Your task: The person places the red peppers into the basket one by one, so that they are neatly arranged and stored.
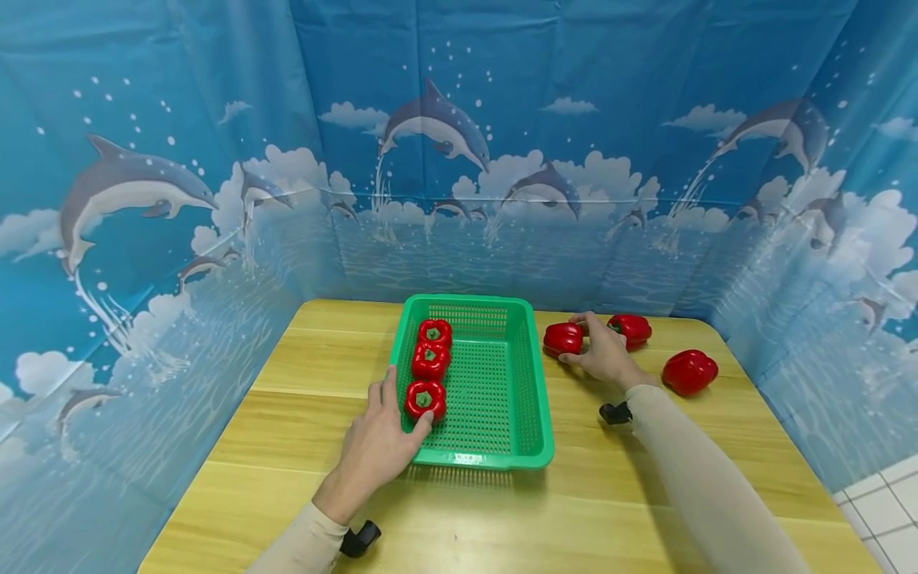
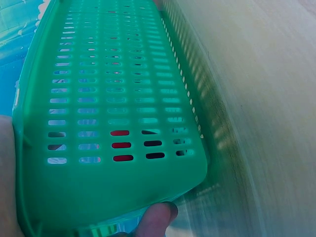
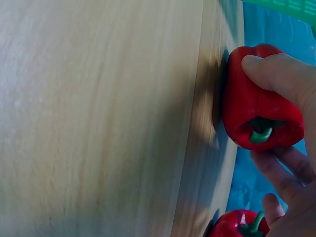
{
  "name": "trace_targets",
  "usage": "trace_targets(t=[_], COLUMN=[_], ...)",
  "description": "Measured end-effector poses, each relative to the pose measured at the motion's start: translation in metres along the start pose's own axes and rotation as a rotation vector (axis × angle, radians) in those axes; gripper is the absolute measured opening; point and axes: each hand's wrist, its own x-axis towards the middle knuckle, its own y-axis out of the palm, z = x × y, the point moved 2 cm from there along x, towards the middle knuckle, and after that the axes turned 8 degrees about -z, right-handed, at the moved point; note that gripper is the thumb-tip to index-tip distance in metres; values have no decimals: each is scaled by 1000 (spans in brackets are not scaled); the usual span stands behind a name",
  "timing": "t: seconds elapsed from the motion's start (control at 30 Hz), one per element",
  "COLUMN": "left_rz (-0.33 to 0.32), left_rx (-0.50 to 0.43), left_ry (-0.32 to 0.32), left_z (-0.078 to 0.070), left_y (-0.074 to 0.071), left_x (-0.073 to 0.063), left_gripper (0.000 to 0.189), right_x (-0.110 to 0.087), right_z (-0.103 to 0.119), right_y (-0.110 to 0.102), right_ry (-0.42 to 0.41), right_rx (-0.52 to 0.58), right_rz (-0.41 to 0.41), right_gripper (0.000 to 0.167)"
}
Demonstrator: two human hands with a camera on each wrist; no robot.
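One red pepper (image 1: 562,339) in grip: it is on its side, just beside the right wall of the green basket (image 1: 488,461); I cannot tell if it touches the desk.
Right grip (image 1: 602,355): closed on this pepper, your thumb on one side and your fingers on the other.
Left grip (image 1: 376,442): holds the basket near its front left corner, your thumb over the rim.
Inside basket: three upright peppers (image 1: 431,361) in one row along the left wall; the two far ones touch, the near one is slightly apart.
Right of basket: two loose peppers (image 1: 690,372), one just beyond your right grip, another to the right of your wrist.
Desk (image 1: 301,446): yellow wood, under everything.
Curtain (image 1: 459,255): blue, with dolphins, behind and at both sides.
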Motion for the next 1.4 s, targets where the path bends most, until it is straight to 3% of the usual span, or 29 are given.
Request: trace_targets(t=[0.63, 1.4], left_rz=[-6, -6], left_rx=[-7, -9], left_ry=[8, 3], left_z=[0, 0], left_y=[-2, -1], left_x=[-1, -2], left_gripper=[110, 110], right_x=[-2, -6], right_z=[1, 17], right_y=[1, -12], right_ry=[10, -26], right_rx=[26, 53], right_rz=[-4, -110], right_gripper=[82, 78])
